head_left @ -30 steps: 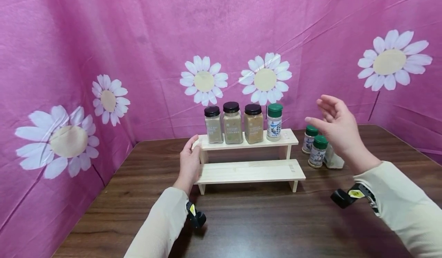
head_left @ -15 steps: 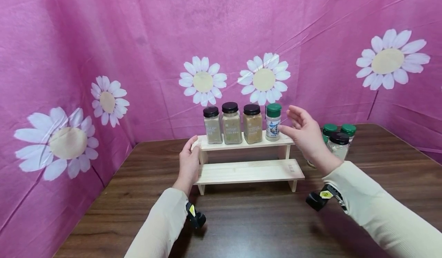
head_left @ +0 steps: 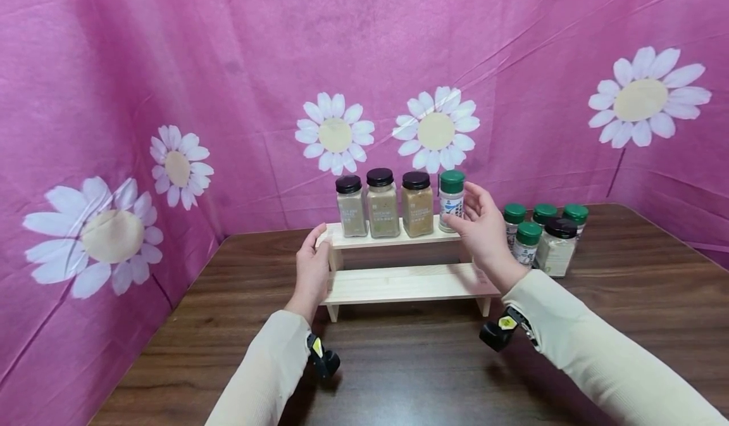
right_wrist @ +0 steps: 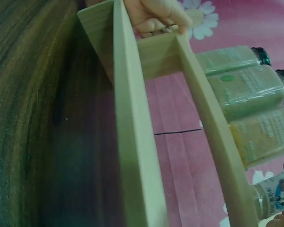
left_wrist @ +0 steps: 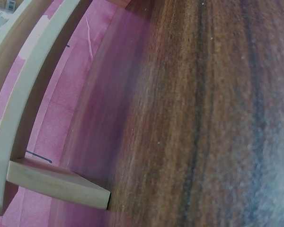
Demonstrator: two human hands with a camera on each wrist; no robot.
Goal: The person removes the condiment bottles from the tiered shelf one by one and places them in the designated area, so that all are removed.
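Note:
A two-tier wooden rack [head_left: 410, 283] stands on the table, its left end held by my left hand [head_left: 312, 271]. In the right wrist view, the left hand [right_wrist: 157, 15] has its fingers curled at the rack's far end. My right hand [head_left: 487, 238] is at the right end of the top shelf, its thumb on the front of a green-capped seasoning bottle [head_left: 452, 193] and its fingers at the side and behind. Left of this bottle, three black-capped spice jars [head_left: 384, 211] stand in a row. Only the rack's frame [left_wrist: 57, 182] and table appear in the left wrist view.
Right of the rack, a group of several green-capped bottles [head_left: 528, 239] and one black-capped jar [head_left: 557, 249] stands on the brown table [head_left: 398, 375]. Behind hangs a pink cloth [head_left: 256, 65] with daisies. The lower shelf lies in front of the upper one.
My right hand has moved left from above the bottle group to the green-capped bottle on the top shelf and now grasps it. The left hand stays on the rack.

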